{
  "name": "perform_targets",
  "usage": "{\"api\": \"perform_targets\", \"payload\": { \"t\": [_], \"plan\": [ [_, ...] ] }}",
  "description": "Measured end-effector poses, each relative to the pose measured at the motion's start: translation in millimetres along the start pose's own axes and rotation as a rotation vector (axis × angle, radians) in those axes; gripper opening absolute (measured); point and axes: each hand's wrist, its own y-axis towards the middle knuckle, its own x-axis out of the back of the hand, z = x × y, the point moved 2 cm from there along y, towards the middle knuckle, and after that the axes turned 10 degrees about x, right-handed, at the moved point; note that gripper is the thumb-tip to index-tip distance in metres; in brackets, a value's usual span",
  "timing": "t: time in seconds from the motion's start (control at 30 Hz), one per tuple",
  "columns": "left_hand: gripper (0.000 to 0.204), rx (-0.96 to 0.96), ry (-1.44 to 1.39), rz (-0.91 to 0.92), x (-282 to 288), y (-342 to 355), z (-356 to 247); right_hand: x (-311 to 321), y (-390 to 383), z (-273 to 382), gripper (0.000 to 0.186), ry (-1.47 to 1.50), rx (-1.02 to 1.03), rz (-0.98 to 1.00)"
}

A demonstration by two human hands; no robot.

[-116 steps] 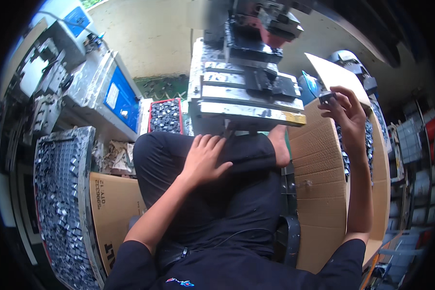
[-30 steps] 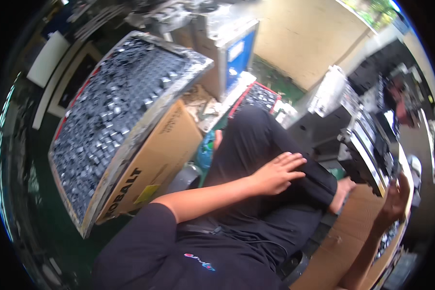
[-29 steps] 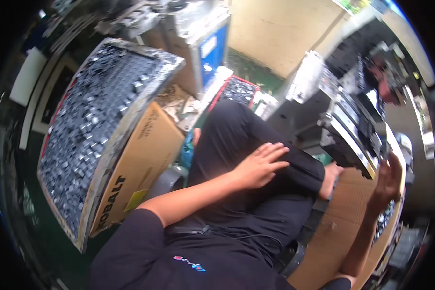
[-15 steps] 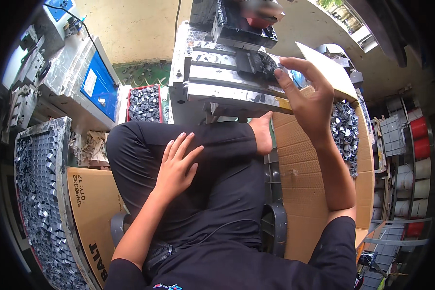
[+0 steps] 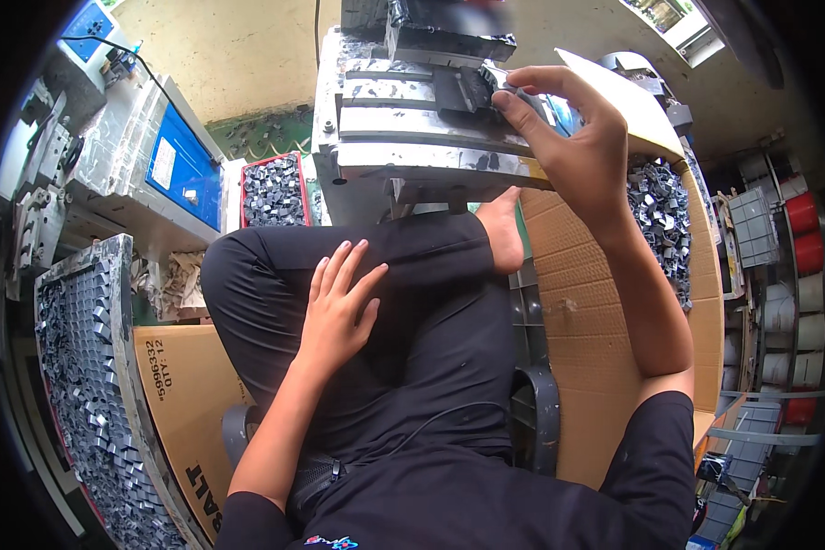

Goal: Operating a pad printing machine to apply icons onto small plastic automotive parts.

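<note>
My left hand (image 5: 337,310) lies flat on my raised thigh, fingers stretched out and holding nothing. My right hand (image 5: 573,128) reaches over the machine bed, with thumb and forefinger pinched on a small shiny part (image 5: 495,75). The fingertips partly hide that part, so its full shape cannot be made out. Directly beside the pinch is a black fixture block (image 5: 456,95), fixed on the grooved metal bed (image 5: 376,119). Above and behind it hangs the dark machine head (image 5: 445,37), whose upper portion is blurred.
Small dark and silvery parts fill a red crate (image 5: 306,188) and an open cardboard box (image 5: 564,302) on the right. A tray's metal rim (image 5: 124,312) borders more parts at left. A blue-panelled cabinet (image 5: 185,165) stands beyond; shelving with rolls (image 5: 802,252) is far right.
My right hand has shifted slightly left and up in the picture, staying at the fixture. The whole view has shifted a little. My left hand keeps its place on the thigh.
</note>
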Motion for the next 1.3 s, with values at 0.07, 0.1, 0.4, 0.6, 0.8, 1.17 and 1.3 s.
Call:
{"api": "perform_targets", "payload": {
  "t": [0.07,0.1,0.4,0.6,0.8,1.17,1.3],
  "plan": [
    [0.055,0.001,0.001,0.001,1,0,0,1,0,-1,0.026,0.02,0.019,0.04],
    [0.054,0.002,0.002,-0.002,1,0,0,3,1,1,0.026,0.023,0.015,0.04],
    [0.055,0.023,-0.018,0.008,3,1,1,5,-4,15,0.042,-0.384,0.415,0.111],
    [0.053,0.017,-0.02,0.004,3,0,0,6,-14,18,0.059,-0.335,0.321,0.119],
    [0.05,0.079,-0.196,-0.002,8,5,4,6,-28,17,0.06,-0.322,0.332,0.143],
    [0.047,0.049,-0.075,0.007,3,5,0,10,-36,37,0.061,-0.41,0.356,0.188],
    [0.047,0.044,-0.055,-0.006,3,5,-1,11,-32,40,0.064,-0.44,0.3,0.246]
  ]
}}
